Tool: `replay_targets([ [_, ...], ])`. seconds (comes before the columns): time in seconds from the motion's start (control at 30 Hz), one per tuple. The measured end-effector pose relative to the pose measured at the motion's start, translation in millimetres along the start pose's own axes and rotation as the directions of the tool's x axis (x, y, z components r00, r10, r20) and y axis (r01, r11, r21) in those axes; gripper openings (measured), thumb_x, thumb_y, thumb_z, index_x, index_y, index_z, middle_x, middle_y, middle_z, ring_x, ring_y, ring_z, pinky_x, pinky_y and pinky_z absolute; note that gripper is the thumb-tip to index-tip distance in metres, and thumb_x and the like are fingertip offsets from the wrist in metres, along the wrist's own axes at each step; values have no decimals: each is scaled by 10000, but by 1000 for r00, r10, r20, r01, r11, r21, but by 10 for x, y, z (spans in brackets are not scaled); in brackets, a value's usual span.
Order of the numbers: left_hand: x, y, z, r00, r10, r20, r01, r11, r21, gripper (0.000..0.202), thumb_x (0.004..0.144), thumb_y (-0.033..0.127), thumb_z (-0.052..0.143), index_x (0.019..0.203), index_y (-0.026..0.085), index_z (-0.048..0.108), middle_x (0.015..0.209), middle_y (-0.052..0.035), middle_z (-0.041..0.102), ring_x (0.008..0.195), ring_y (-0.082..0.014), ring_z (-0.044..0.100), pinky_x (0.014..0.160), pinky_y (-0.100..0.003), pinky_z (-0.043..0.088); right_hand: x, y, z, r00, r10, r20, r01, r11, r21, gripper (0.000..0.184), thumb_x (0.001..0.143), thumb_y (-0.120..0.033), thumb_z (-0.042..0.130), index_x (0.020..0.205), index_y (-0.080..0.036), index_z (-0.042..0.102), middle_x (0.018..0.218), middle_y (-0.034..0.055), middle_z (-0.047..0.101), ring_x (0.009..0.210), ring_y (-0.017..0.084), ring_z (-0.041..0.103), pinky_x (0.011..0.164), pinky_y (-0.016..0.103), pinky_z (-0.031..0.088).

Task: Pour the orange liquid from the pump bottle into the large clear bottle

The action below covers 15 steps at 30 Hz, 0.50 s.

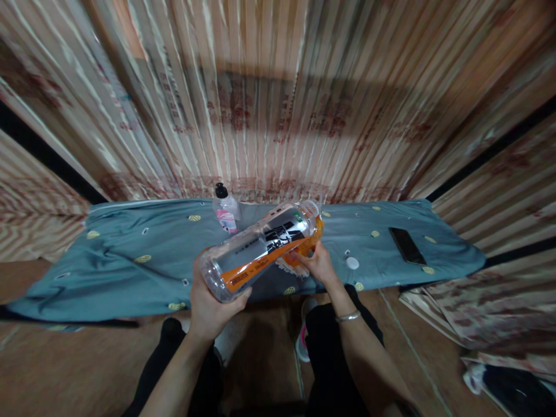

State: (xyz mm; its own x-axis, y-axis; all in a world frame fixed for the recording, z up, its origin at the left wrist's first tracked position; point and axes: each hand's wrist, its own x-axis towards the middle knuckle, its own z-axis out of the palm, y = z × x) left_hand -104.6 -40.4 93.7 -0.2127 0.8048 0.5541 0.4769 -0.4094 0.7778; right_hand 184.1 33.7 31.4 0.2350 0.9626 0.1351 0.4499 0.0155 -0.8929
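Note:
My left hand [209, 306] is wrapped round the base of a large clear plastic bottle [256, 250] with an orange and black label, held tilted with its open neck pointing up and away. Under the neck end, my right hand [318, 263] is closed on an orange cloth or sponge [309, 243] that rests on the blue-grey sheet [130, 255]. A small white round cap [352, 263] lies on the sheet just right of my right hand. There is a bangle on my right wrist.
A small clear bottle with a black cap and pink label [226, 209] stands at the back of the sheet. A dark phone [407, 245] lies to the right. Patterned curtains [278, 104] hang behind. Folded cloth [456, 313] is piled at the lower right.

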Motion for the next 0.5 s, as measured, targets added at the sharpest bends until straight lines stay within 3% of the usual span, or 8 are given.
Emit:
replay_targets([
  [0.2,-9,-19,4,999,-46,-5,46,999,-2,868,634,578,862,1347,194,551,1240,-111,706,1117,-322,723,1017,-501,580,-5,-21,2,1000,-11,2,11,1000,1,759,597,-689,868,1129,-211,613,1091,137,799,1016,364,762,885,488,602],
  [0.5,3,-14,4,1000,-16,-6,16,1000,-8,863,656,644,835,1340,196,558,1202,-112,726,1060,-316,746,977,-492,597,6,23,6,1000,-20,4,20,1000,1,761,600,-703,860,1130,-217,609,1104,136,801,1012,359,760,900,495,597],
])
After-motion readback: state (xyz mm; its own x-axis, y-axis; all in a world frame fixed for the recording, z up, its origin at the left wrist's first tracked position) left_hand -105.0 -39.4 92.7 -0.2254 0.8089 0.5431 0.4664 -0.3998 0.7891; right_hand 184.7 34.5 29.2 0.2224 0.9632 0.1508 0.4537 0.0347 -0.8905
